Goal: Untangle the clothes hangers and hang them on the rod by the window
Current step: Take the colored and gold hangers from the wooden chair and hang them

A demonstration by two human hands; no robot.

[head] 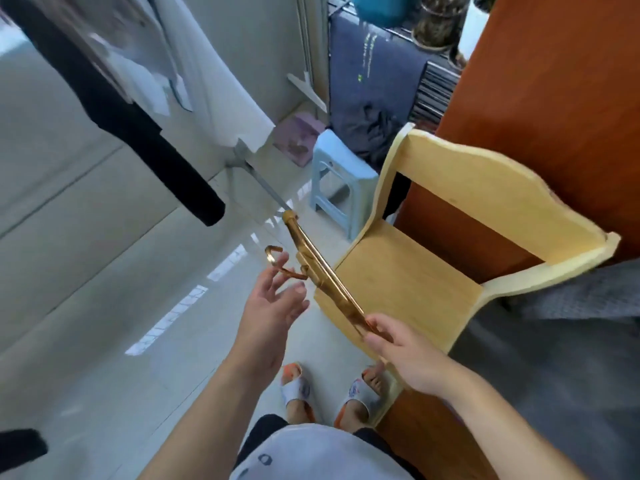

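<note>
Head view, looking down: the right hand [398, 344] pinches the near end of a gold hanger [323, 271], fingers and thumb curled round its arm. The hanger slants away from that hand up toward the middle of the frame, seen nearly edge-on, so I cannot tell whether it is one hanger or a few stacked together. Its hook [280, 261] curves out to the left.

The left hand [273, 306] is spread, palm turned up and fingers relaxed, just under the hook; the fingertips are at the hook's curve, though whether they touch it is unclear. It grips nothing.

Below the hands, two feet in grey and orange slippers [294, 389] stand on the pale glossy floor [104, 306]. Just right of the hanger stands a light wooden chair [450, 216], its seat bare, backed against a red-brown wooden panel [554, 98]. A grey fabric surface [554, 341] fills the lower right corner.

Beyond the hanger's far end a pale blue plastic stool [341, 178] sits on the floor, with dark cloth [374, 98] draped behind it. At the upper left, a black garment [138, 133] and a white one [221, 81] hang down, blurred. Potted plants [440, 22] sit along the top edge.
</note>
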